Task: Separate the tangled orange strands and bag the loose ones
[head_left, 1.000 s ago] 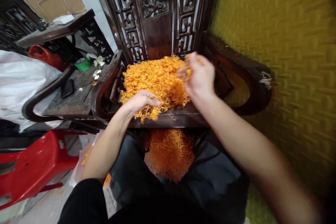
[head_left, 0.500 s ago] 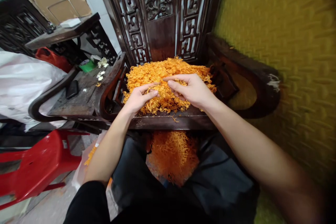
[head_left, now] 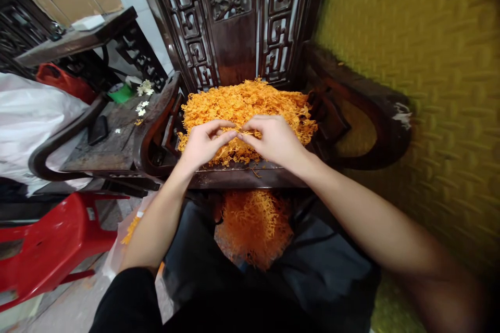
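A heap of thin orange branching strands (head_left: pixel 250 96) is piled on the seat of a dark carved wooden chair (head_left: pixel 234 57); I cannot tell what the strands are made of. Over the front of the heap, my left hand (head_left: pixel 203 143) pinches an orange strand (head_left: pixel 235 130) between thumb and fingers. My right hand (head_left: pixel 273 140) comes in from the other side, its thumb and fingertips closed on the same small piece. The two sets of fingertips almost meet, and most of the piece is hidden by them.
More orange strands (head_left: pixel 253 223) form a second pile below the seat, between my legs. To the left are another wooden chair with a phone-like black object (head_left: pixel 97 130) and green tape (head_left: pixel 120 93), a red plastic stool (head_left: pixel 66 234) and a white bag (head_left: pixel 31 125). A yellow-green textured surface (head_left: pixel 429 88) rises at right.
My right hand has moved left and its fingers have closed in, so both hands' fingertips come together. The view has shifted slightly.
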Available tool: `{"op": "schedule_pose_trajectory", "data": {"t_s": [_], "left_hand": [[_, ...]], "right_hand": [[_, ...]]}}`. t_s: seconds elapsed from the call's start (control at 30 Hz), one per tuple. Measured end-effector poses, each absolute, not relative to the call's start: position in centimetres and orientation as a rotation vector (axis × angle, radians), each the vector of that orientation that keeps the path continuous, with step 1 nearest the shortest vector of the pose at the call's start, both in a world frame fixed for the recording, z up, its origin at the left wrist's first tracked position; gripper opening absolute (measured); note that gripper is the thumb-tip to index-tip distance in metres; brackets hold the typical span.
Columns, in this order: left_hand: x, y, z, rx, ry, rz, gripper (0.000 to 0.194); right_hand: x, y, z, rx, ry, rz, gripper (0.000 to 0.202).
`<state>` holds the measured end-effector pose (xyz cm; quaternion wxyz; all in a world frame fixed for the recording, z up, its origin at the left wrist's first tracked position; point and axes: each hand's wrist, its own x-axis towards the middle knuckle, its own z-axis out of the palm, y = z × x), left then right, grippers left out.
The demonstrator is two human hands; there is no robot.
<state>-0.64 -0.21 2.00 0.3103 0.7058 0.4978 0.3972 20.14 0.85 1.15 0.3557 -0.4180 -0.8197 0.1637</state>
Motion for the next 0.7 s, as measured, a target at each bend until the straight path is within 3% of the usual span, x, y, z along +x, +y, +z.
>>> {"op": "schedule_pose_trajectory", "data": {"t_s": [0.13,0.37,0.53,0.7], "left_hand": [[-0.3,-0.2,1.8,1.920,1.278,1.140,0.025],[-0.8,-0.5,1.9,2.000,1.339,1.252,0.006],[-0.5,-1.2,2.1,2.241,1.273,1.112,0.008],[0.4,-1.5,2.3,2.275,1.286,1.102,0.005]], "right_hand": [[20.1,-0.3,1.4,-1.116,-2.158,0.280,0.020],[22.3,0.7,2.2,-1.014,-1.751,0.682,0.029],[22.2,0.4,1.8,-0.864,-2.041,0.645,0.040],[21.2,0.4,1.2,-0.900,-2.057,0.595,0.018]]}}
